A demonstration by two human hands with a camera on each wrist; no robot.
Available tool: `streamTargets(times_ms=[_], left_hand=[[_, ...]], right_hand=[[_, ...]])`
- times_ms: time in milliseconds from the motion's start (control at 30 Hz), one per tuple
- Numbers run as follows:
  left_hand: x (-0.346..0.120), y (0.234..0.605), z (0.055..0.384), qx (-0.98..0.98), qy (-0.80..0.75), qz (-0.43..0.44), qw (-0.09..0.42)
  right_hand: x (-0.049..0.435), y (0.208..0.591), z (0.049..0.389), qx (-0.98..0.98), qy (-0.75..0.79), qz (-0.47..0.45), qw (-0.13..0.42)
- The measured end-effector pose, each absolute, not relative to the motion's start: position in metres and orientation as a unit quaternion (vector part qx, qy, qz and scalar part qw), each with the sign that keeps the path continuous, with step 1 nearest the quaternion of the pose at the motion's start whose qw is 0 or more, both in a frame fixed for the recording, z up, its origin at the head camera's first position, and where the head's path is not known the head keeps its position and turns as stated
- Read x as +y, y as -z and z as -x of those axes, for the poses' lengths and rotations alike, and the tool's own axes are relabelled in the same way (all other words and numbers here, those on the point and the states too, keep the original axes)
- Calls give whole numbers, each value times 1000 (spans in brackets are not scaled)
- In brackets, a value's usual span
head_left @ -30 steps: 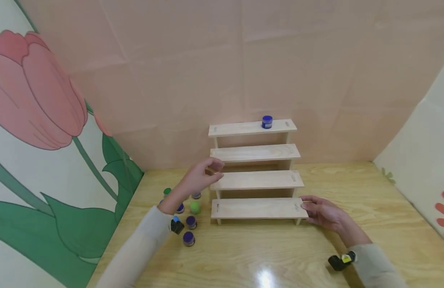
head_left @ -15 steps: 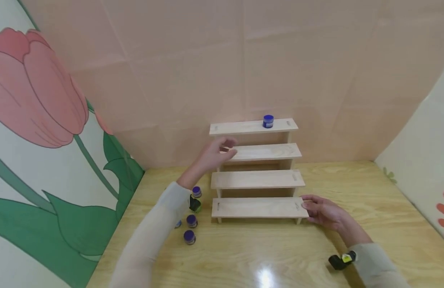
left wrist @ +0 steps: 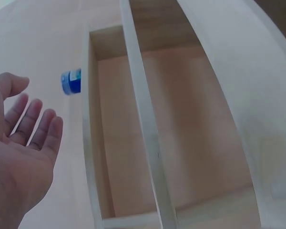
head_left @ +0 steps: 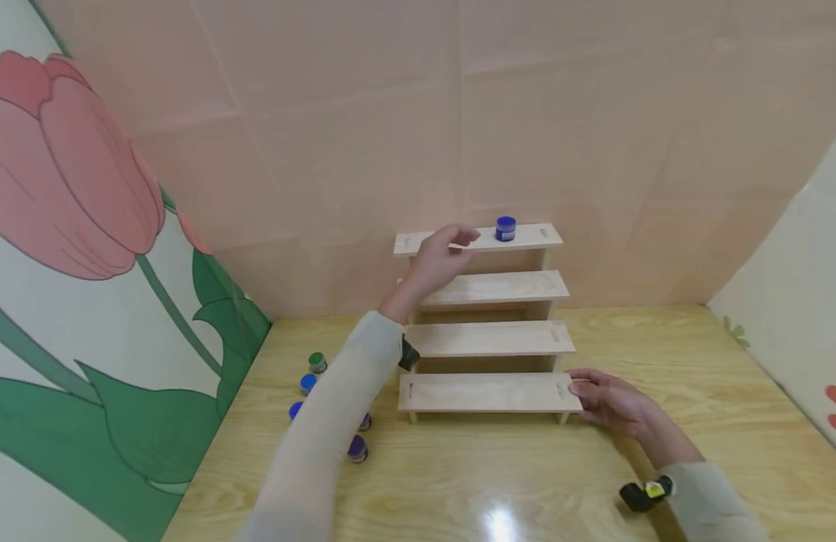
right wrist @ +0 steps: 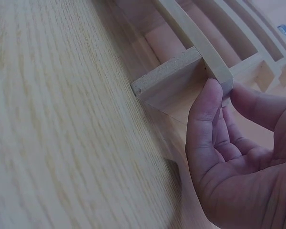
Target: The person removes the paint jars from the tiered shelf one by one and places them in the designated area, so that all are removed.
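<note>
A four-step pale wooden display shelf (head_left: pixel 491 393) stands on the table. On its top step sits a small blue-lidded jar (head_left: pixel 505 229), right of centre; the same jar (left wrist: pixel 71 82) sticks out past the step's edge in the left wrist view. My left hand (head_left: pixel 440 260) is raised in front of the top step, left of the jar. Its fingers are loosely bent, and the palm (left wrist: pixel 19 176) holds nothing. Down at the right end of the lowest step, my right hand (head_left: pixel 611 405) pinches the board's corner (right wrist: pixel 221 78) between thumb and fingers.
Left of the shelf stand several small jars: a green-lidded jar (head_left: pixel 317 363), a blue-lidded jar (head_left: pixel 308 383) and a dark purple-lidded jar (head_left: pixel 358 449) among them. My left sleeve (head_left: pixel 330 425) covers part of that group. A pinkish sheet (head_left: pixel 309 150) hangs behind the table (head_left: pixel 459 482).
My left hand has travelled up and to the right, from beside the third step to the top one, its forearm now across the jars. The right hand keeps its hold on the shelf.
</note>
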State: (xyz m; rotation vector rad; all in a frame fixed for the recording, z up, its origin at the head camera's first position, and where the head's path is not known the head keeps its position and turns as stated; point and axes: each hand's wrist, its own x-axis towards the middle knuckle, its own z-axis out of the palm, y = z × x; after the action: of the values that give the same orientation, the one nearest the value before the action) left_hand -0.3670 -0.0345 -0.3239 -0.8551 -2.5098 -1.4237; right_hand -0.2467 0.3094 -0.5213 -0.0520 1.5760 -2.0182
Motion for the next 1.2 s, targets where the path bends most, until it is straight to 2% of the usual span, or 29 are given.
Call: streamTargets(times_ms=[733,933,1200], left_hand=[[23,323,397,-829,506,228,71],[30,325,401,-841,495,206,79],[34,328,404,-841,502,188,67]], right_hand=[[309,518,239,599,752,8,276],[308,519,238,599,751,12,278],[305,521,236,591,757,18,279]])
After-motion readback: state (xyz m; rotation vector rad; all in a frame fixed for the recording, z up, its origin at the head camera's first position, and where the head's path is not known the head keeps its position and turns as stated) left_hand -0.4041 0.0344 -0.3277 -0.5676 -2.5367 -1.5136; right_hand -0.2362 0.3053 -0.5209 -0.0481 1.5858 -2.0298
